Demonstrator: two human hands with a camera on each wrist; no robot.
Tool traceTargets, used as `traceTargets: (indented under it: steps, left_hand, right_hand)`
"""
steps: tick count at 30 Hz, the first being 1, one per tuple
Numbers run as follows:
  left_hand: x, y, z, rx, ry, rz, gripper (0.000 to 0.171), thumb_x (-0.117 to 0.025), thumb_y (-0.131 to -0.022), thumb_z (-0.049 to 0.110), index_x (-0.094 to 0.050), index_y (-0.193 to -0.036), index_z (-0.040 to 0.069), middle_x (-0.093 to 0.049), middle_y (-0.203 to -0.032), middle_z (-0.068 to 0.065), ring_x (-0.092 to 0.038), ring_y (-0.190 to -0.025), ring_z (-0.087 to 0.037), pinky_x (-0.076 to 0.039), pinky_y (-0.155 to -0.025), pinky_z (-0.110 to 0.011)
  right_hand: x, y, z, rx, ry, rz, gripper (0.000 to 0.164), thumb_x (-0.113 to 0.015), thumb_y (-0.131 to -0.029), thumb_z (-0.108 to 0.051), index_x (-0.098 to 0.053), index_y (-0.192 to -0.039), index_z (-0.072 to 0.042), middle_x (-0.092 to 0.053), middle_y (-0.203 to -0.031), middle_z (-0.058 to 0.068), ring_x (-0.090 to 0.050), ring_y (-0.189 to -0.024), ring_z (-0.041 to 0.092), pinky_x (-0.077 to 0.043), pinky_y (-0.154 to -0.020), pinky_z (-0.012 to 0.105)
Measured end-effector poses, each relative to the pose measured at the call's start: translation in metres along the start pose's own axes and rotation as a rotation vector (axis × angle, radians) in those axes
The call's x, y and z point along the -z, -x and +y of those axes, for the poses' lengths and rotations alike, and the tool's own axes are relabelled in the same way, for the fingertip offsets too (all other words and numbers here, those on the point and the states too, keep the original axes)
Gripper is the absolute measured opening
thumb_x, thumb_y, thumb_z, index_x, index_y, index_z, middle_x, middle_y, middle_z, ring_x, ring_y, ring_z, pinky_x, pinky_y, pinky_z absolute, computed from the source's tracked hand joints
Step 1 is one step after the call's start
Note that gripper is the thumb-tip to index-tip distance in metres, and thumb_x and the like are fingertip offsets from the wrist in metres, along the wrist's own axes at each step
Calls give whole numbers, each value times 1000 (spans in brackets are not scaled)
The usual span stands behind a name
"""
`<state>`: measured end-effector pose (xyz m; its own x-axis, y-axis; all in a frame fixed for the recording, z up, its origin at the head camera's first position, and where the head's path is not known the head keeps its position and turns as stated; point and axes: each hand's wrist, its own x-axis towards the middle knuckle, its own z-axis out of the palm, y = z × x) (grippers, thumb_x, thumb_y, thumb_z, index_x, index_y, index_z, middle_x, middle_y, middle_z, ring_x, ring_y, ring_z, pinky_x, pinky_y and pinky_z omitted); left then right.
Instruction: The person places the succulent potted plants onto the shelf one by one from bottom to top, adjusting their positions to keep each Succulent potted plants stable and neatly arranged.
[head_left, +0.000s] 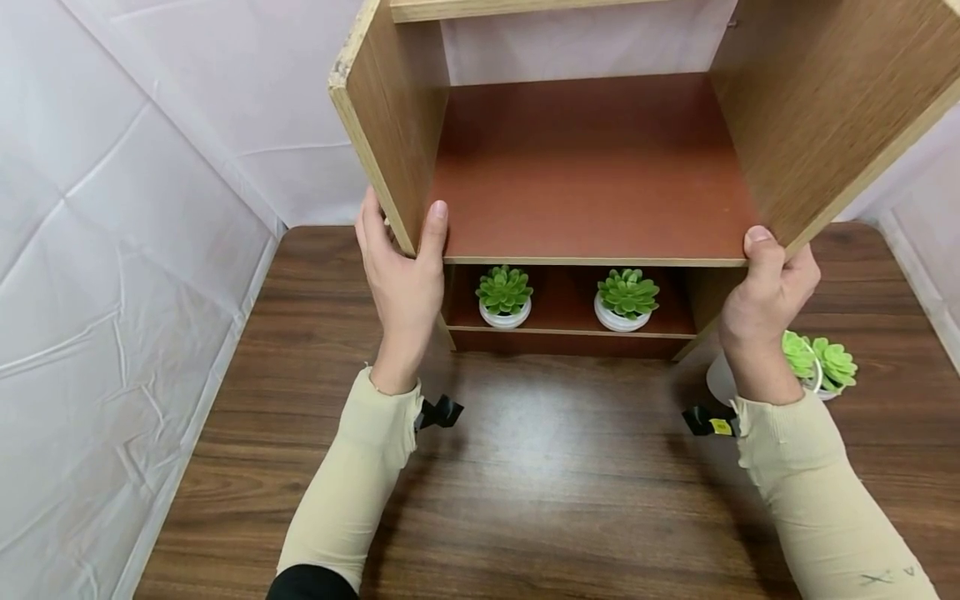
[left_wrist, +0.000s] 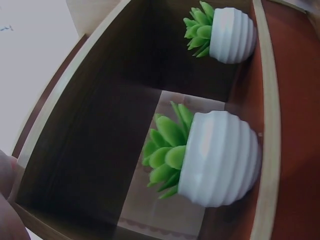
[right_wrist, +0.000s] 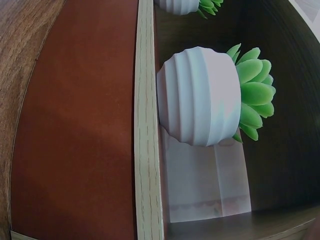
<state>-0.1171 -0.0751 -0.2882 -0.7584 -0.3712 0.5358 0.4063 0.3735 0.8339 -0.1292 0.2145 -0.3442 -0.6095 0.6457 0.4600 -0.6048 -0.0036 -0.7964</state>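
Observation:
A wooden shelf unit (head_left: 600,171) with reddish-brown boards stands in the upper middle of the head view. My left hand (head_left: 405,287) grips its left side panel low at the front edge, thumb on the inner side and fingers outside. On the opposite side panel my right hand (head_left: 767,304) holds on the same way, its thumb at the corner of the middle board. Two green succulents in ribbed white pots sit on the lower shelf: the left succulent (left_wrist: 220,157) and the right succulent (right_wrist: 200,97). Neither hand touches them.
Beneath the unit is a dark wood-grain table (head_left: 525,483). More green succulents (head_left: 832,365), with white containers, stand on it at the right, partly hidden by my right wrist. White sheeting (head_left: 112,292) hangs along the left and back.

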Motion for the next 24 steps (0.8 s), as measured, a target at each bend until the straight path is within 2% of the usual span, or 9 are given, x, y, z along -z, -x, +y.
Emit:
traceTargets:
  steps: [6,12,18,21,24]
  left_hand:
    - [-2,-6,4,-17,-9,-4,54,-65,-86,21,-44,-132,3,-42,-126,-8,-40,-112,-11,-32,-91,-24]
    - [-5,-7,2,3,17,7,59,-66,-85,20,-40,-135,3,-45,-123,-6,-43,-110,-11,-33,-91,-25]
    - [-7,-8,-2,-1,111,4,51,-62,-87,14,-44,-133,2,-51,-120,-7,-47,-110,-10,-37,-90,-27]
    - [-9,-8,-6,41,161,-6,44,-61,-88,12,-48,-129,1,-54,-118,-8,-49,-108,-10,-38,-90,-26]
    - [-12,-10,-17,80,170,-10,36,-60,-89,12,-53,-122,1,-58,-113,-9,-52,-105,-10,-39,-88,-26]
  right_hand:
    - [0,-1,0,4,1,-3,20,-47,-82,-2,-65,-80,6,-62,-76,14,-55,-75,23,-40,-70,27]
    - [0,0,0,2,-15,10,19,-47,-82,-1,-64,-76,7,-61,-73,13,-55,-72,22,-40,-68,27]
    - [-1,0,0,-2,-27,3,20,-47,-82,-1,-64,-78,7,-61,-75,14,-55,-74,23,-40,-69,27]
    - [-1,0,0,-9,-35,11,20,-47,-82,0,-64,-77,7,-61,-74,14,-55,-73,23,-40,-68,27]
    - [-1,0,0,-11,-37,11,20,-47,-82,-1,-64,-79,7,-61,-75,15,-55,-74,23,-41,-69,28]
